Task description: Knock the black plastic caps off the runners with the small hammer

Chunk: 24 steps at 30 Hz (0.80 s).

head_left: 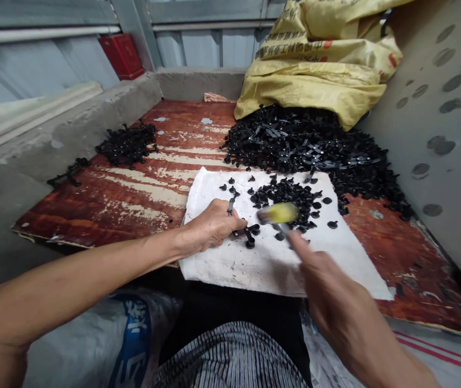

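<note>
My left hand (212, 223) lies low over a white cloth (262, 272), its fingers closed on a black plastic piece (249, 236) with round knobs at its ends. A dark arm of that piece sticks up above the fingers. My right hand (331, 283) is wrapped round the handle of a small hammer whose yellow-and-dark head (281, 213) is smeared by motion. The hammer head hangs just right of the held piece, before a heap of small black disc-shaped parts (289, 194). Several loose parts are scattered around that heap on the cloth.
A large pile of black branched plastic pieces (295, 143) spills from a yellow sack (315, 70) at the back right. A smaller black pile (127, 144) sits left on the worn red board (145, 188). Concrete ledges, a red box (122, 56) and a pale panel (436, 134) surround it.
</note>
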Each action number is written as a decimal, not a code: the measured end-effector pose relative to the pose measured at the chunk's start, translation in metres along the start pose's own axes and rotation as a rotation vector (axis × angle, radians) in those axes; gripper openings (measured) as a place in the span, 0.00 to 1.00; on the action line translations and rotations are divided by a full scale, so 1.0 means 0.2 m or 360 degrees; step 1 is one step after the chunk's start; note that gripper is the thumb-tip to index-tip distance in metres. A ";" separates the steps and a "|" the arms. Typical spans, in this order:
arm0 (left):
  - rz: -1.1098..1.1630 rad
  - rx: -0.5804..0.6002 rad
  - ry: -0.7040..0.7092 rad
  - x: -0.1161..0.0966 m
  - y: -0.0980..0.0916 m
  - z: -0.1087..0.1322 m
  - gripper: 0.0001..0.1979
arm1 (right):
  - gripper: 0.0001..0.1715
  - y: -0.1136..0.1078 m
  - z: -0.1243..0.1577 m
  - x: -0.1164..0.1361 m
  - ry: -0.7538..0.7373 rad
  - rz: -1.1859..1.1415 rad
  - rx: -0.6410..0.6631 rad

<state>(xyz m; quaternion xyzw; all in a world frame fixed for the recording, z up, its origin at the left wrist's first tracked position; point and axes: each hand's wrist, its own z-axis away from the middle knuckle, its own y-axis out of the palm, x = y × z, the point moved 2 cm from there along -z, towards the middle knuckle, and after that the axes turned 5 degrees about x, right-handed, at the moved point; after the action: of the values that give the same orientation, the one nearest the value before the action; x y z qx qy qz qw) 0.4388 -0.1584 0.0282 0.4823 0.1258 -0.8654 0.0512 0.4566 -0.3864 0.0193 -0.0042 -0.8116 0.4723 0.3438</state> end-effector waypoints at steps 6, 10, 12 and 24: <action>-0.0050 0.0028 -0.0013 0.03 -0.01 -0.02 0.12 | 0.43 0.00 -0.05 0.00 -0.0101 0.0079 -0.0133; -0.0057 0.0115 -0.0023 0.01 -0.03 -0.01 0.10 | 0.38 0.00 -0.03 -0.02 -0.0094 0.0101 0.0086; -0.0010 0.0190 -0.0046 0.00 -0.05 0.01 0.09 | 0.37 -0.02 0.00 -0.05 -0.0053 0.0123 0.0006; -0.0265 0.0595 0.0105 0.01 0.01 0.11 0.11 | 0.37 0.00 0.09 -0.04 -0.0014 0.0084 0.0033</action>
<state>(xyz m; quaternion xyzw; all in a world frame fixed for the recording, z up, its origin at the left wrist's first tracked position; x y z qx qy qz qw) 0.4196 -0.1654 0.0373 0.4995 0.0040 -0.8586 -0.1151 0.4535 -0.4027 0.0085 -0.0202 -0.8078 0.4895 0.3277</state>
